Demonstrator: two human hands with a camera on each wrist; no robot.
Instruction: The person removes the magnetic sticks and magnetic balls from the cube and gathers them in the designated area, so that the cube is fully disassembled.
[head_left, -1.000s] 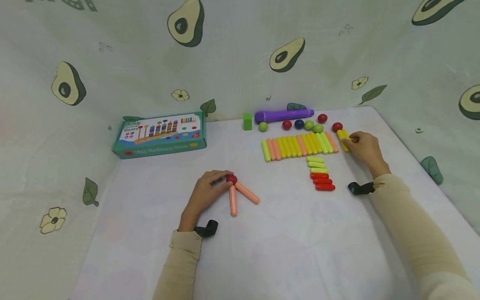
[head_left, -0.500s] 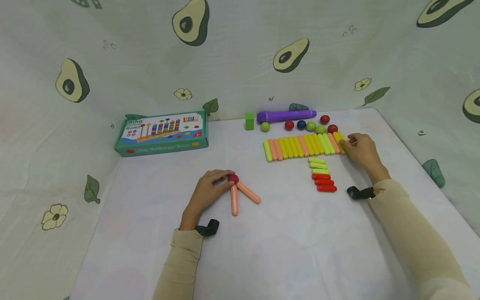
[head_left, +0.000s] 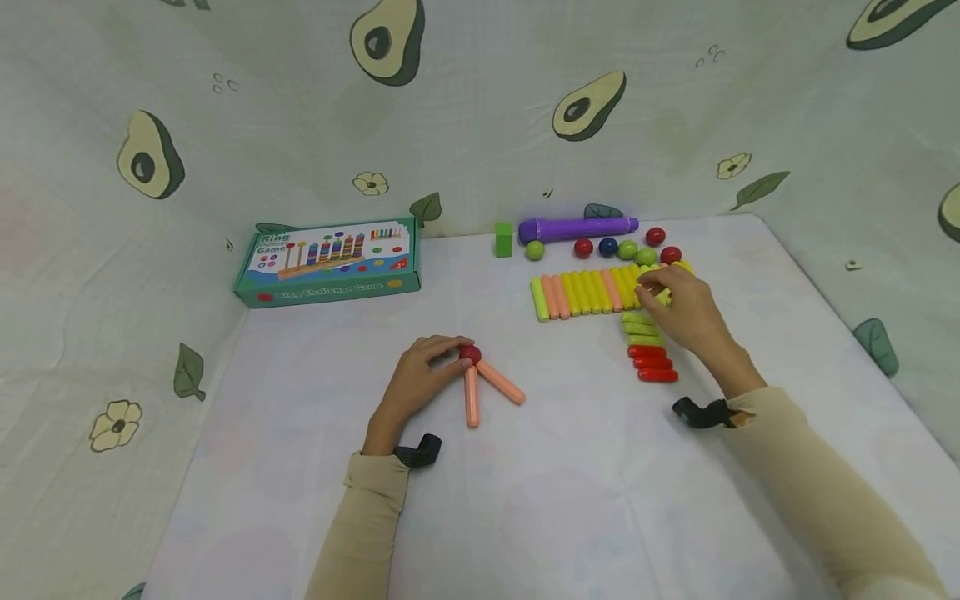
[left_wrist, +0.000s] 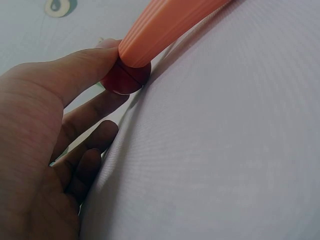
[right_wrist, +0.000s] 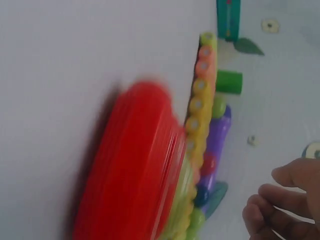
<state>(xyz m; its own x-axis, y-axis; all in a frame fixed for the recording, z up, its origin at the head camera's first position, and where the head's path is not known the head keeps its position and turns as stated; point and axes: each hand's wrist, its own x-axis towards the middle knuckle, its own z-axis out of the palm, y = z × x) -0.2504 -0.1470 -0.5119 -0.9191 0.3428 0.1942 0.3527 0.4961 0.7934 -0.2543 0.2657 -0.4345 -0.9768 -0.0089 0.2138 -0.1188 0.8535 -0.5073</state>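
Note:
My left hand (head_left: 416,379) pinches a dark red ball (head_left: 470,354) between thumb and fingers on the white cloth. Two salmon-pink sticks (head_left: 472,400) fan out from that ball toward the front; in the left wrist view the end of one pink stick (left_wrist: 150,40) meets the ball beside my thumb. Over the right part of a long row of yellow, pink and lime sticks (head_left: 588,293) is my right hand (head_left: 690,312), fingers loosely bent and holding nothing. It hides part of the row. Just below lie short lime sticks (head_left: 642,339) and red sticks (head_left: 652,364).
Behind the row lie a purple tube (head_left: 577,229), a dark blue ball (head_left: 608,247) and several red and green balls. A green block (head_left: 504,240) stands left of the tube. The green game box (head_left: 330,262) lies at the back left, near the avocado-print cloth wall.
My right hand has set two yellow sticks against the row's right end, let them go and moved left over the row. The red ball near them shifted left. My left hand keeps its pinch.

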